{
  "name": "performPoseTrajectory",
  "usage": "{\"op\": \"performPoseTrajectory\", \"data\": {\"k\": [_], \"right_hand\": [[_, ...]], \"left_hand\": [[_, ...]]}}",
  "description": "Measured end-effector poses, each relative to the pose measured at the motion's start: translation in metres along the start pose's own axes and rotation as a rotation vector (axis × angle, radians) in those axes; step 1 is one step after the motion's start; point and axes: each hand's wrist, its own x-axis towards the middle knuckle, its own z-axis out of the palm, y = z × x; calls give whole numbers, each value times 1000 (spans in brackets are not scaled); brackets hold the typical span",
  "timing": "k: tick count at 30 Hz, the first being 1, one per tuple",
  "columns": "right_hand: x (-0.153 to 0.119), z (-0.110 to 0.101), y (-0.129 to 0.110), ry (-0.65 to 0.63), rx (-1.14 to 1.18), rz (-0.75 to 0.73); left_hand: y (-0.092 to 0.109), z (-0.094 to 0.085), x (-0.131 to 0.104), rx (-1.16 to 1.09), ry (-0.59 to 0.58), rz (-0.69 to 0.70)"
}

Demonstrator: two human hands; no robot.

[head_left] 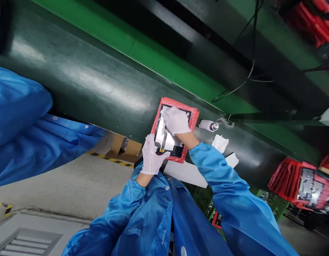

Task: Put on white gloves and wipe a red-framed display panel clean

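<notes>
A flat black-framed panel with a shiny silver face lies on a red bubble-wrap sheet on the dark green conveyor belt. My right hand, in a white glove, presses flat on the panel's upper part. My left hand, also gloved, rests at the panel's near edge, fingers by a small yellow-tipped flex cable. Both arms wear blue sleeves.
A small white roller tool and a crumpled white cloth lie right of the panel. Another person's blue sleeve fills the left. Stacks of red-wrapped panels stand at the right. Black cables cross the green frame.
</notes>
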Motion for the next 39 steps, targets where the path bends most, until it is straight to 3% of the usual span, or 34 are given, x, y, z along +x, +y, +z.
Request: {"op": "performPoseTrajectory", "data": {"k": [4,6,8,11,14,16,19,22,24,26,31,34,39], "right_hand": [[-38,16,-41,-82,36,-24],[-43,18,-44,-78,75,-29],[-34,9,-30,-27,102,50],[-14,-13,10,44,125,215],[-14,-23,42,90,168,318],[-32,-16,47,90,200,375],[-73,6,33,38,224,409],[-104,27,12,-9,237,303],[-106,32,8,-5,253,204],[-95,28,16,36,276,210],[-72,4,63,284,476,489],[-96,10,78,434,747,532],[-164,64,71,556,1112,540]], "left_hand": [[-4,0,1,49,7,47],[0,-3,1,126,14,70],[6,-6,0,210,30,113],[14,-10,-1,288,37,226],[14,-9,-1,253,-14,388],[8,-7,-2,203,-53,475],[1,-3,-3,205,-31,536],[3,-2,-1,327,-1,549],[9,-1,2,432,-56,549],[16,0,5,543,-142,565],[24,-1,6,781,-331,634],[27,-5,7,808,-344,670],[44,-15,10,836,-298,711]]}}
